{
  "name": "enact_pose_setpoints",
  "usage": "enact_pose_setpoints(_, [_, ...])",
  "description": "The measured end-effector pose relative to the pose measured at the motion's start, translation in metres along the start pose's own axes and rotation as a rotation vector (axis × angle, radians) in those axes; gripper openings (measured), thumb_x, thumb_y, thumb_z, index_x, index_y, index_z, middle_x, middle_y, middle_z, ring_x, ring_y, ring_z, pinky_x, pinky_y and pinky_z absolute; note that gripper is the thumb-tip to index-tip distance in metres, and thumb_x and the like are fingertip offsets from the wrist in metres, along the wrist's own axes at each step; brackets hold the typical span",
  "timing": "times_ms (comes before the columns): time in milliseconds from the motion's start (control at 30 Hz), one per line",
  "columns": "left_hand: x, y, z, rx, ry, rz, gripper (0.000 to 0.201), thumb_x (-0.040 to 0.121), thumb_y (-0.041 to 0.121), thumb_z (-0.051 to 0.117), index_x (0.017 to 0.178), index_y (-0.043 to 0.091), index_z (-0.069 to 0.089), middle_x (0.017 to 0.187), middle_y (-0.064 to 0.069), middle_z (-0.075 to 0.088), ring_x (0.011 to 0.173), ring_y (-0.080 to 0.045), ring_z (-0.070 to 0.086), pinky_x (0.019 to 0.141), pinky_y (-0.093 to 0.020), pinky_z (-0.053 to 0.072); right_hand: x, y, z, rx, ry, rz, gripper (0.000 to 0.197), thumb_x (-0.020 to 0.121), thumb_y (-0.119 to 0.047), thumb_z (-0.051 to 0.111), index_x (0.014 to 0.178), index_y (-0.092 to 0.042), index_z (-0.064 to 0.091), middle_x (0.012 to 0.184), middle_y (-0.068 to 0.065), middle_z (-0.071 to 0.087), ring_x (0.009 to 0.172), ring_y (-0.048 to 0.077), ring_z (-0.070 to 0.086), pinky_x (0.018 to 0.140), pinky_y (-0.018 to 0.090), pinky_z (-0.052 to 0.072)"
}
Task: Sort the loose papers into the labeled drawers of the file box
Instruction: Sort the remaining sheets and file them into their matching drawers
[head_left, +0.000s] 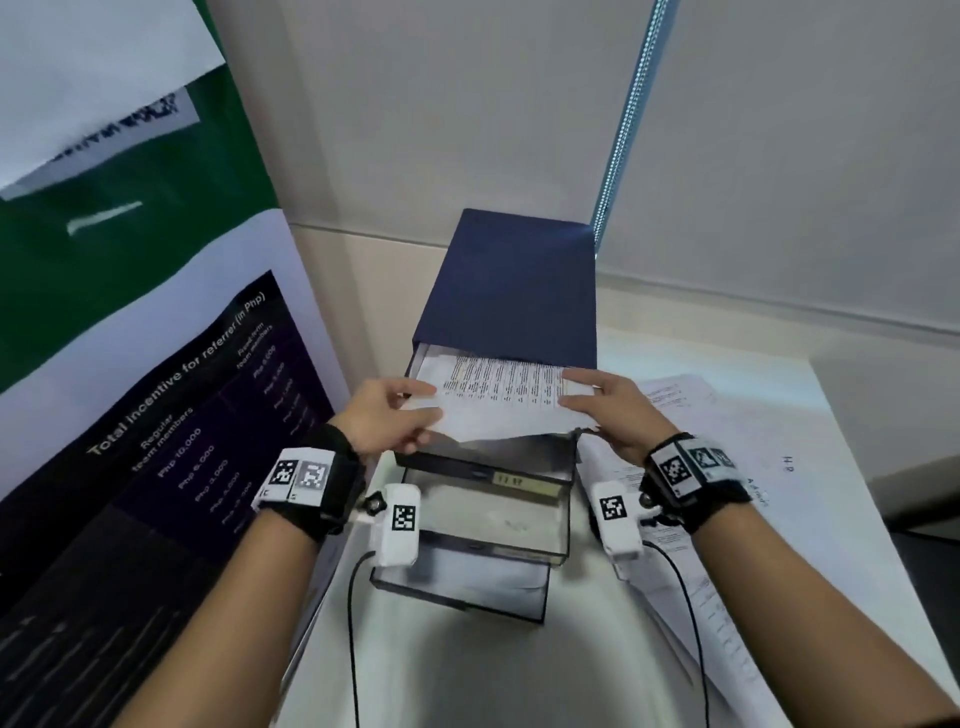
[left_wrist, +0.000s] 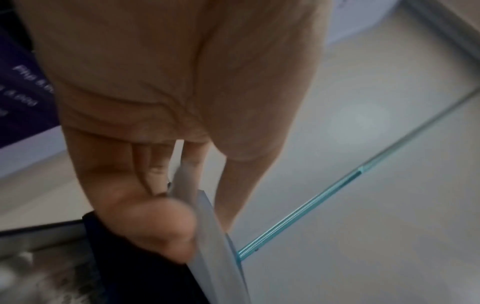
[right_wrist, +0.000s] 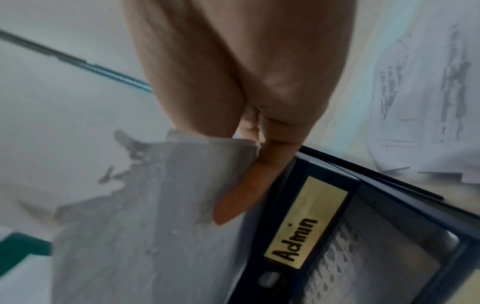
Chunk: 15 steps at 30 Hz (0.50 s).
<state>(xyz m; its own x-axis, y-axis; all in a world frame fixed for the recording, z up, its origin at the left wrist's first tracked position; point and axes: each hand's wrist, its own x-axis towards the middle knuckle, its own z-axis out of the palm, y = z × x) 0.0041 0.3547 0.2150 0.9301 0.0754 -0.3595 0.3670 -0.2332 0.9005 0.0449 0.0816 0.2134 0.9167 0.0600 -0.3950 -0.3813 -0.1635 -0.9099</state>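
Observation:
A dark blue file box (head_left: 511, 283) stands on the white table with three clear drawers pulled out stepwise. A printed sheet (head_left: 498, 400) lies over the top drawer (head_left: 483, 457), half inside it. My left hand (head_left: 389, 415) pinches the sheet's left edge, thumb on top and fingers below; in the left wrist view the paper edge (left_wrist: 207, 222) runs between thumb and fingers. My right hand (head_left: 608, 410) grips the sheet's right edge the same way, and the right wrist view has the sheet (right_wrist: 155, 205) beside a yellow "Admin" label (right_wrist: 303, 224) on a drawer front.
Loose printed papers (head_left: 727, 499) spread over the table to the right of the box. A tall poster board (head_left: 156, 415) leans close on the left. Walls stand right behind the box. The middle drawer (head_left: 498, 514) and bottom drawer (head_left: 467, 582) stick out toward me.

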Motion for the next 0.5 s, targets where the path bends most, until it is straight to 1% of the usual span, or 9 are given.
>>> enact_pose_setpoints(33, [0.006,0.001,0.002,0.027,0.021,0.011,0.03,0.089,0.004,0.069,0.119,0.004,0.065,0.066,-0.008,0.059,0.041,-0.008,0.051,0.043,-0.016,0.047,0.007,0.001,0.001,-0.023,0.022,-0.018,0.039,0.09,-0.001,0.065,0.129,-0.007,0.06,0.098,0.006,0.06,0.06,0.003,0.062,0.052,0.013,0.048])
enact_pose_setpoints(100, [0.022,0.0,0.004,0.186,0.159,0.074,0.026,0.088,0.004,0.069,0.113,0.007,0.071,0.066,-0.005,0.066,0.042,-0.005,0.054,0.053,-0.017,0.05,0.016,0.003,-0.003,-0.033,0.003,0.002,0.036,0.089,-0.007,0.069,0.125,-0.006,0.06,0.087,0.009,0.057,0.059,0.011,0.058,0.062,0.021,0.053])
enact_pose_setpoints(133, [0.03,0.0,0.005,0.285,0.235,0.122,0.024,0.086,0.008,0.07,0.11,0.011,0.073,0.076,-0.003,0.071,0.05,-0.005,0.058,0.064,-0.018,0.052,0.018,0.004,-0.006,-0.014,-0.039,0.035,0.035,0.088,-0.007,0.07,0.122,-0.006,0.06,0.083,0.009,0.056,0.059,0.013,0.058,0.066,0.026,0.058])
enact_pose_setpoints(200, [0.041,0.003,0.008,0.405,0.333,0.195,0.023,0.085,0.013,0.07,0.107,0.014,0.076,0.102,0.0,0.075,0.078,-0.014,0.066,0.09,-0.025,0.051,0.019,0.006,-0.011,0.018,-0.128,0.063,0.035,0.084,0.0,0.072,0.117,-0.003,0.06,0.077,0.01,0.059,0.06,0.015,0.064,0.063,0.026,0.06])
enact_pose_setpoints(267, [0.05,0.006,0.016,0.465,0.357,0.202,0.025,0.086,0.014,0.069,0.11,0.012,0.074,0.113,-0.003,0.072,0.101,-0.022,0.066,0.103,-0.027,0.045,0.021,0.007,-0.011,-0.033,-0.116,0.019,0.036,0.081,0.004,0.074,0.115,0.004,0.062,0.072,0.012,0.061,0.058,0.016,0.066,0.06,0.024,0.059])
enact_pose_setpoints(333, [0.058,0.01,0.026,0.577,0.357,0.177,0.027,0.088,0.015,0.067,0.113,0.01,0.072,0.118,-0.006,0.07,0.109,-0.024,0.063,0.103,-0.026,0.041,0.03,0.009,-0.009,-0.217,0.007,-0.084,0.03,0.079,0.0,0.077,0.108,0.002,0.069,0.066,0.007,0.062,0.052,0.011,0.063,0.057,0.019,0.055])
enact_pose_setpoints(400, [0.066,0.012,0.035,0.678,0.342,0.147,0.025,0.088,0.02,0.064,0.111,0.011,0.073,0.117,-0.008,0.069,0.109,-0.027,0.062,0.099,-0.029,0.044,0.04,0.009,-0.007,-0.483,0.125,-0.182,0.02,0.078,-0.013,0.08,0.097,-0.01,0.076,0.062,-0.004,0.061,0.056,0.006,0.059,0.063,0.017,0.05])
enact_pose_setpoints(467, [0.075,0.012,0.043,0.915,0.323,0.123,0.027,0.089,0.032,0.058,0.102,0.015,0.075,0.114,-0.01,0.069,0.106,-0.031,0.061,0.092,-0.034,0.047,0.045,0.011,-0.008,-0.571,0.143,-0.249,0.016,0.078,-0.024,0.08,0.091,-0.018,0.077,0.059,-0.013,0.056,0.058,0.0,0.056,0.069,0.014,0.047])
enact_pose_setpoints(500, [0.079,0.01,0.047,1.063,0.304,0.105,0.035,0.09,0.039,0.052,0.102,0.015,0.075,0.117,-0.01,0.067,0.107,-0.031,0.059,0.091,-0.036,0.045,0.046,0.013,-0.011,-0.563,0.137,-0.285,0.012,0.08,-0.027,0.078,0.089,-0.02,0.076,0.057,-0.017,0.053,0.055,-0.003,0.054,0.065,0.009,0.044])
